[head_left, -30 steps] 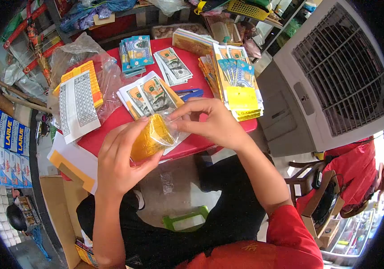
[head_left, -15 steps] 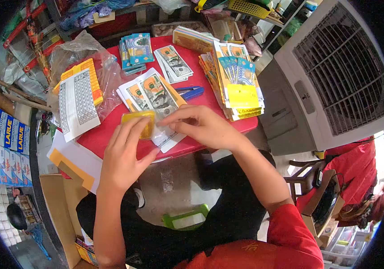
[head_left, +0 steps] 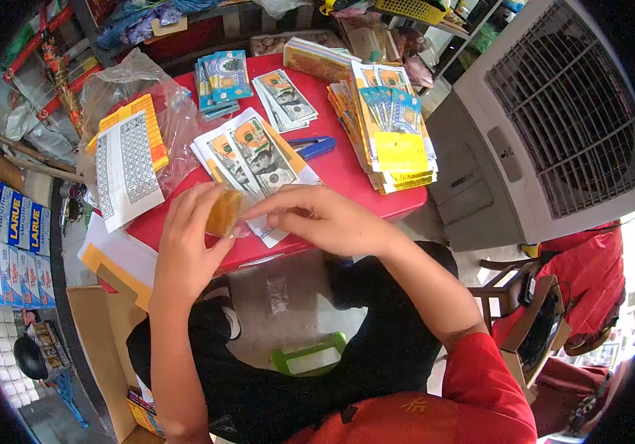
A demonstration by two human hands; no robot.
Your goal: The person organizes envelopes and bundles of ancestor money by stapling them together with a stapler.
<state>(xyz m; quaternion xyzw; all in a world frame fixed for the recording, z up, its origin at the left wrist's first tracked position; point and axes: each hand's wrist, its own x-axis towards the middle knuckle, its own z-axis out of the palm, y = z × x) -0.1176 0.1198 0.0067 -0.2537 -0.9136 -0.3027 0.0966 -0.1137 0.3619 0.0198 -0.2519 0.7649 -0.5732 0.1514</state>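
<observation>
My left hand grips a small gold packet in what looks like clear wrap, tilted above the table's front edge. The index finger of my right hand reaches to the packet's right edge; its thumb stays apart and the other fingers are bent. Behind the packet lies a paper stack topped with printed banknotes. A blue stapler-like tool rests beside that stack.
The red table also bears a blue note stack, more printed notes, a thick stack with yellow sheets, and patterned paper on clear plastic. An air cooler stands right; a green stool is below.
The gold packet has tilted more upright and shifted slightly left and down in my left hand. My right hand has moved slightly down, its index finger now stretched to the packet's edge.
</observation>
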